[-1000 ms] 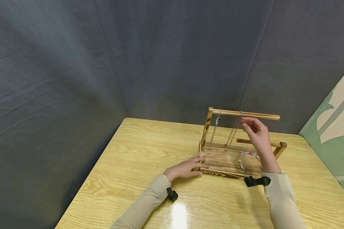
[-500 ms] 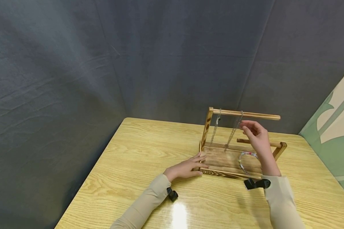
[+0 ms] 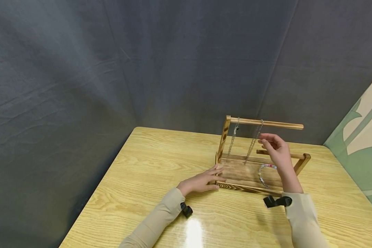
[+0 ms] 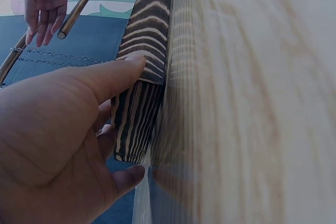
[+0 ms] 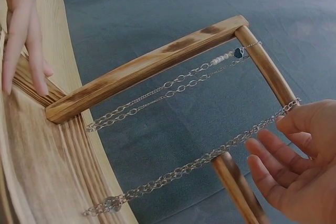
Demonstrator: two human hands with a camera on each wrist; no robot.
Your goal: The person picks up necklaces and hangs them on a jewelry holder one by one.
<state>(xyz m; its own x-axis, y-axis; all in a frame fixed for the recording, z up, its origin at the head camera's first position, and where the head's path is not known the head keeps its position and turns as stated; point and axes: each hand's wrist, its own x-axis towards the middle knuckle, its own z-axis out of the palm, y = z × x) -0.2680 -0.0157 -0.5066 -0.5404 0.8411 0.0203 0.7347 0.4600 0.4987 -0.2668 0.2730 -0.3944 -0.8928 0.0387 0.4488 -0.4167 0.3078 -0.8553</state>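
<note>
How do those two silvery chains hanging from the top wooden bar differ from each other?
The inner chain, nearer the post, carries pale beads and a dark heart close to the bar; the outer chain has a silvery charm near its lower end. The inner chain's strands hang apart; the outer chain's run close together. The right hand is beside the outer chain, away from the inner. Both are silvery link chains looped over the same bar.

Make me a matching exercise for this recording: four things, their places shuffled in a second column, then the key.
1. left hand
2. right hand
3. multicoloured bead strand
4. white-beaded chain

A. hanging from the upper bar, nearer the post
B. touching the tray's left end
C. partly hidden behind the right arm
D. above the tray, close to the second chain

Pairs: 1-B, 2-D, 3-C, 4-A
</note>
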